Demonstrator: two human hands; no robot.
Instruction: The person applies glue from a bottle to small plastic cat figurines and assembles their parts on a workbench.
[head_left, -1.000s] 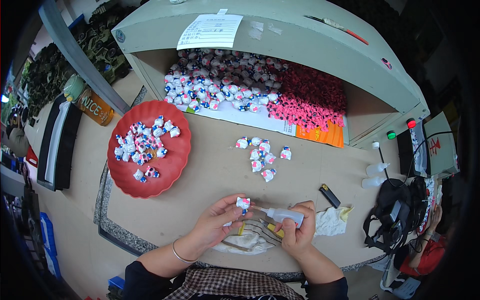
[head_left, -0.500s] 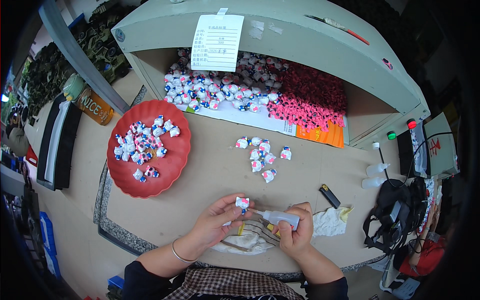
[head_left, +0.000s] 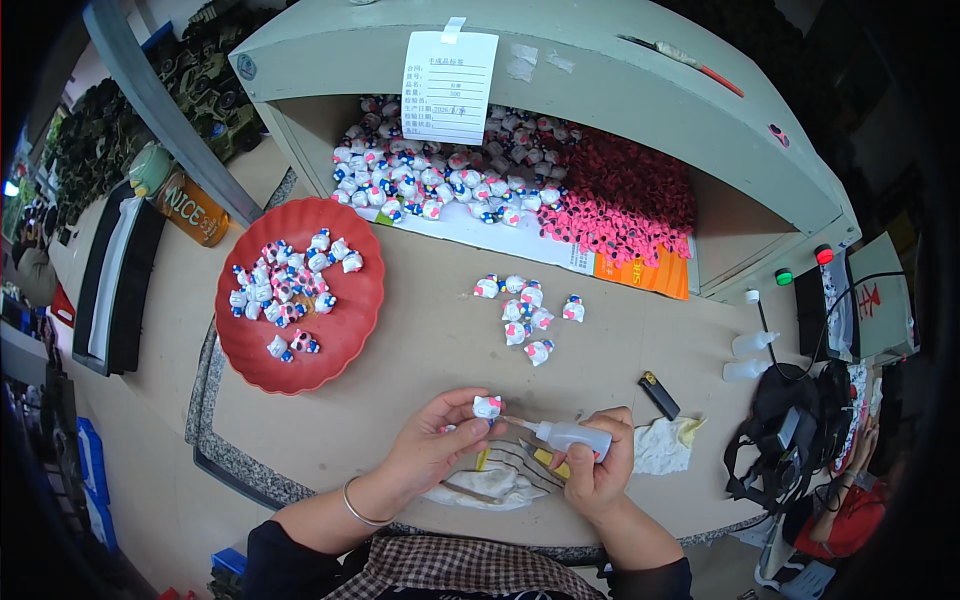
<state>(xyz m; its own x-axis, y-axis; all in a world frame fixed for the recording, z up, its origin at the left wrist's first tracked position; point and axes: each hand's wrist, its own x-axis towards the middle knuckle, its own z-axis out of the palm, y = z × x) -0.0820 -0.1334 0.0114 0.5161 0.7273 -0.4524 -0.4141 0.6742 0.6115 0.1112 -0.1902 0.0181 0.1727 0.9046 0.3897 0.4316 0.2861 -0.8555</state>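
My left hand [head_left: 445,430] pinches a small white cat figurine [head_left: 487,407] with a pink bow and a blue body, between thumb and fingers. Part of another small white-and-pink piece [head_left: 447,428] peeks out by its palm. In my right hand [head_left: 600,470] is a translucent squeeze bottle [head_left: 572,437], tilted left, its thin nozzle close to the figurine's lower part; whether they touch I cannot tell. A yellow-and-black tool, perhaps a cutter knife [head_left: 540,455], lies at the right hand, partly hidden. Beyond my hands stands a loose group of similar figurines [head_left: 516,310].
A red scalloped bowl [head_left: 345,350] holds more figurines on the left. Behind, a grey shelf box [head_left: 330,50] covers heaps of white figurines [head_left: 430,185] and pink pieces [head_left: 615,225]. A lighter [head_left: 658,395], cloths [head_left: 665,445], small bottles [head_left: 745,370] and black straps [head_left: 790,430] lie right.
The bottle has shifted slightly right with my right hand. The second piece in my left hand now shows pink and sits higher by the palm. The view has moved a little.
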